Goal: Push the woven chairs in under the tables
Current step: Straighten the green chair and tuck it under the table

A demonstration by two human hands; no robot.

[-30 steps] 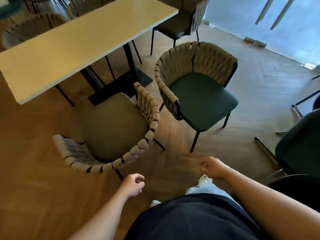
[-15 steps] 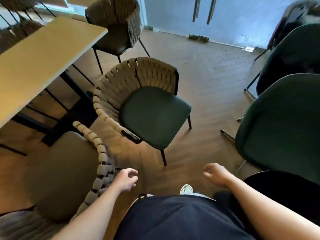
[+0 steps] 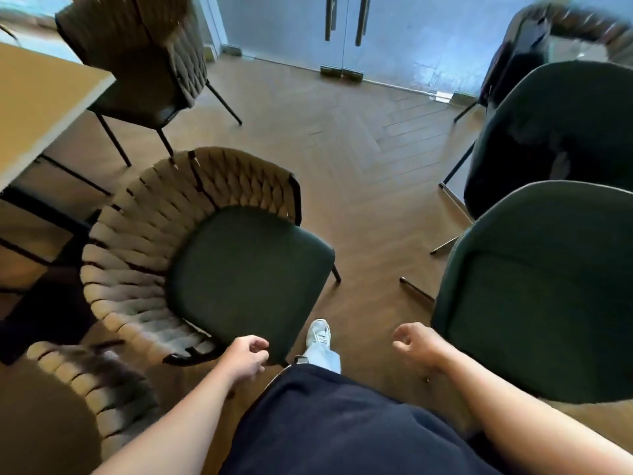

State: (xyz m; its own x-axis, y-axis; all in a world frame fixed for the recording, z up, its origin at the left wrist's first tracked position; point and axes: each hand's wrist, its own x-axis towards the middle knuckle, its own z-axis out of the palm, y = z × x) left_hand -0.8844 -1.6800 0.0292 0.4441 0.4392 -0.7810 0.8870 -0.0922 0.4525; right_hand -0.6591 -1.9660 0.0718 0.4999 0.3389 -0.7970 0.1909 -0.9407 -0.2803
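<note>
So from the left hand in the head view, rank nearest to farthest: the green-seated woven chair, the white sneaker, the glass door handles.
1. Green-seated woven chair: just ahead of the left hand, seat corner by the fingers.
2. White sneaker: on the floor, slightly right.
3. Glass door handles: far ahead, top centre.

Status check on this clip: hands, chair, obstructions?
Left hand loosely curled at the green seat's front corner, not gripping. Right hand empty, curled. Woven chair out from table, back toward it. Dark green chair close right.
</note>
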